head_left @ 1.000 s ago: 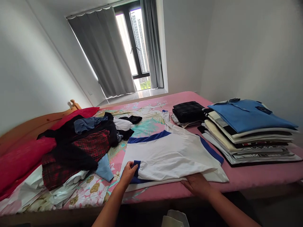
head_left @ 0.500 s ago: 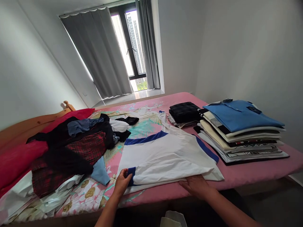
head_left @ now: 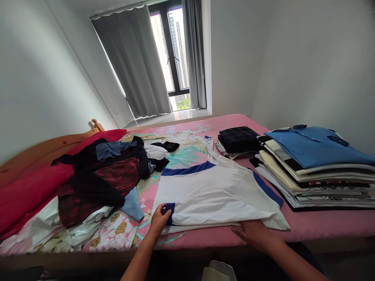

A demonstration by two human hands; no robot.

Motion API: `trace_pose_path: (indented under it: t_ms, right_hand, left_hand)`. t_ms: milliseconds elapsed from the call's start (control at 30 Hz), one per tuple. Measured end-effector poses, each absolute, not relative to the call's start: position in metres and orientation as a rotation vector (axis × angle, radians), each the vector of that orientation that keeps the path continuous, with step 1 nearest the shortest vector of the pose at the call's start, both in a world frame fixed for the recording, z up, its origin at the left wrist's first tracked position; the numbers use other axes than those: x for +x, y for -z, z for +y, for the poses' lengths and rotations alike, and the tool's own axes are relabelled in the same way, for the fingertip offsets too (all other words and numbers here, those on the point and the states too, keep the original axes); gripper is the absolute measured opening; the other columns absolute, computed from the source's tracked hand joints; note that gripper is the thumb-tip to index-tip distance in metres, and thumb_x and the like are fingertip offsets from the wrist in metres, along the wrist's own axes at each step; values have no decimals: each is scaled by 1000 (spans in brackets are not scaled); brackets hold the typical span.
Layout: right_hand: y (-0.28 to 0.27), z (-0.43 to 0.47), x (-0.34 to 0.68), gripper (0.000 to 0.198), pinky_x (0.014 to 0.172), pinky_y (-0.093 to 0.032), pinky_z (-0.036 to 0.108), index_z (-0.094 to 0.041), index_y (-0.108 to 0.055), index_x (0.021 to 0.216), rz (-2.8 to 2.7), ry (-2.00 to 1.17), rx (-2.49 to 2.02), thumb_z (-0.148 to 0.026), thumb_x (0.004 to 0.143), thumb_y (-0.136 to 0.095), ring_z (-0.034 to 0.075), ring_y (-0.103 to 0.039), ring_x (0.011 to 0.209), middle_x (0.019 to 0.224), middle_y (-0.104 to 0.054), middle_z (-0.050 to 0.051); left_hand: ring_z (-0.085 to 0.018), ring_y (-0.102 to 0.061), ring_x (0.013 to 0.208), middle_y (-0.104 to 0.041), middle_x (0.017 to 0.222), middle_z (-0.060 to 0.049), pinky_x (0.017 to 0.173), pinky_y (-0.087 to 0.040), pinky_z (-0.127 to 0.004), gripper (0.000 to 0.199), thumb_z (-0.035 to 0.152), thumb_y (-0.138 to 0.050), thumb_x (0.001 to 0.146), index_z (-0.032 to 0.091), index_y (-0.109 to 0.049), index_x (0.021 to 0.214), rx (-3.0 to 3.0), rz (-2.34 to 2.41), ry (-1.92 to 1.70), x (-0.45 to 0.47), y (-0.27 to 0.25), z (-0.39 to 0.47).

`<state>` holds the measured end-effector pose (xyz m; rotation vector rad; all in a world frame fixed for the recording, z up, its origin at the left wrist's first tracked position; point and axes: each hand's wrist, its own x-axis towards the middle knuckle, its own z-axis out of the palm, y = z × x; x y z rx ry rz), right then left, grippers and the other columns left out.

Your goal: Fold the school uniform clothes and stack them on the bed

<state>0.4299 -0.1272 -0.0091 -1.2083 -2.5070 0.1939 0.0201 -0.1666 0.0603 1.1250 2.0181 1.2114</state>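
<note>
A white long-sleeved shirt (head_left: 202,191) with blue trim lies spread on the bed in front of me. Its near sleeve is laid along the near edge, the blue cuff (head_left: 170,214) at the left end. My left hand (head_left: 159,220) is closed on that cuff, thumb and fingers pinching it. At the near edge further right, my right hand (head_left: 253,232) lies low with its visible fingers stretched out to the left; some of its fingertips are hidden by the fabric. The other sleeve (head_left: 209,146) stretches away toward the far side.
Right of the shirt stands a tall stack of folded clothes (head_left: 316,171), a blue polo shirt (head_left: 319,144) on top. Behind it sits a smaller dark folded pile (head_left: 238,139). Loose clothes (head_left: 99,187) heap up on the left beside red pillows (head_left: 35,191). The bed's near edge (head_left: 205,242) runs below my hands.
The view has swung a little to the left, so everything sits further right in it. Both hands stay at the shirt's near edge, the left still on the cuff.
</note>
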Motion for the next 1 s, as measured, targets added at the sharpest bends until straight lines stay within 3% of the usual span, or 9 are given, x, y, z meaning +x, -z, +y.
trace_pose_path:
  t_ms: [100,267,467,733,1000]
  right_hand:
    - [4,-128,428,45,91,-39,40,-26,-62,114,-2523,-241,-1240,-53,84,-44,28,-58,103,107,-67,8]
    - [-17,-131,419,59,98,-35,47,-21,-54,126,-2520,-369,-1446,-60,85,-38,33,-50,117,127,-56,13]
    - [-31,-133,415,59,101,-32,47,-24,-52,128,-2554,-451,-1484,-61,86,-34,33,-45,123,132,-52,11]
    - [-33,-136,422,64,105,-27,47,-19,-40,137,-2582,-406,-1446,-57,86,-37,32,-39,127,141,-41,12]
    - [-16,-141,453,54,97,-34,48,-22,-51,126,-2550,-43,-1370,-56,85,-43,29,-50,113,124,-58,10]
  left_hand:
    - [-20,-65,74,-70,79,-4,69,-51,-31,41,45,-63,62,17,-64,93,1165,1998,-1264,23,-67,-157]
    - [-20,-62,95,-67,103,-6,83,-47,-31,45,47,-54,73,21,-56,111,1212,2028,-1356,28,-78,-150]
    - [-23,-65,78,-69,79,-4,73,-48,-33,36,40,-60,64,20,-62,95,1198,2109,-1202,23,-57,-158]
    - [-21,-64,76,-68,79,-2,69,-49,-30,43,46,-54,69,21,-58,104,1228,2123,-1175,20,-48,-161]
    - [-24,-63,92,-68,93,-7,82,-48,-35,43,45,-53,71,20,-57,106,1275,2146,-1132,22,-42,-169]
